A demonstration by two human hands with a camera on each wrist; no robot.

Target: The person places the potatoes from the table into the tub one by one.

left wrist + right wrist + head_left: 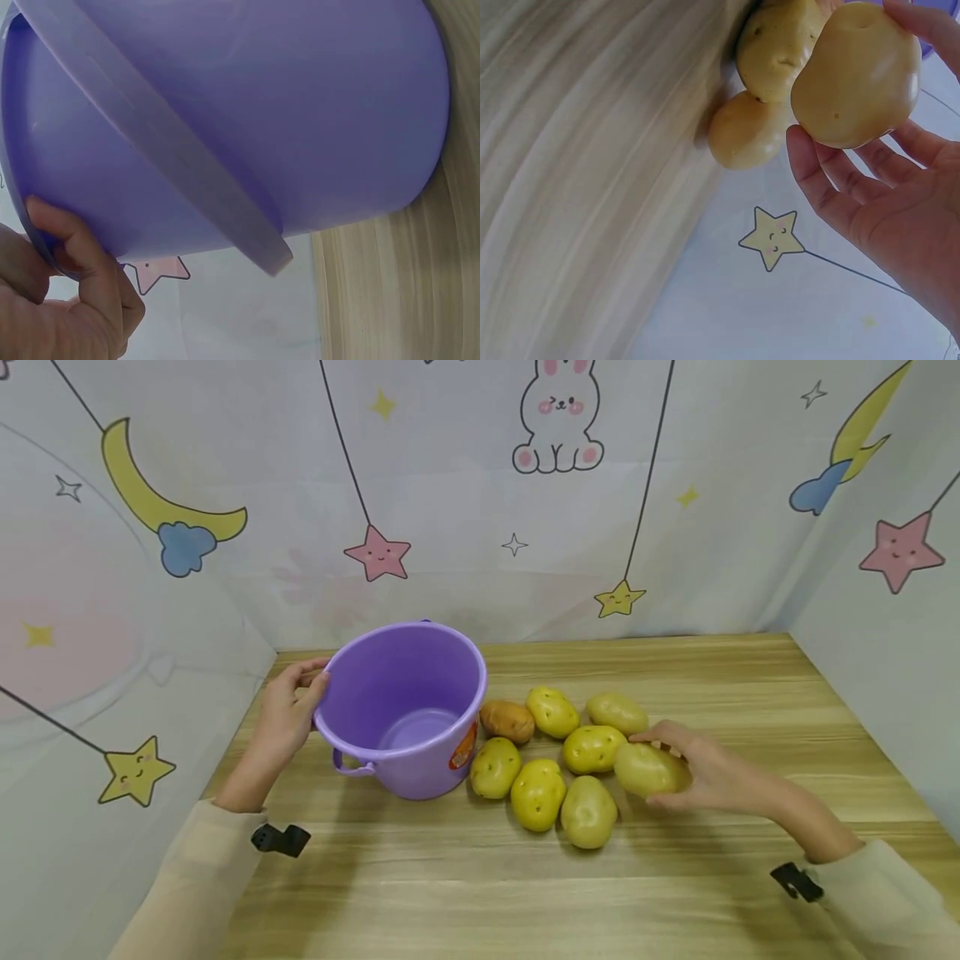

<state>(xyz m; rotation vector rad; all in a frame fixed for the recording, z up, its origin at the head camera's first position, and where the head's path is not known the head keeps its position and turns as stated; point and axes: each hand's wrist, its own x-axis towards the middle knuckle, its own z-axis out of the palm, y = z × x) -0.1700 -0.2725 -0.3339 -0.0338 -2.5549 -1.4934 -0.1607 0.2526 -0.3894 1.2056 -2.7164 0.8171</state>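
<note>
A purple bucket [420, 768] stands on the wooden table, its open top leaning toward me. My left hand [288, 706] grips its rim at the left; in the left wrist view the fingers [82, 240] curl over the rim beside the handle [172, 150]. My right hand [697, 768] holds a pale yellow potato [648, 769] between thumb and fingers, seen closely as the potato [859, 75] in the right wrist view. Several potatoes lie between bucket and hand, among them a brown one [507, 721], a bright yellow one [538, 795] and a pale one [588, 812].
The wooden table [450, 893] meets white cloth walls [480, 577] printed with stars, moons and a rabbit at its back and sides. Black straps [281, 840] sit at both wrists. A red sticker [463, 748] marks the bucket's side.
</note>
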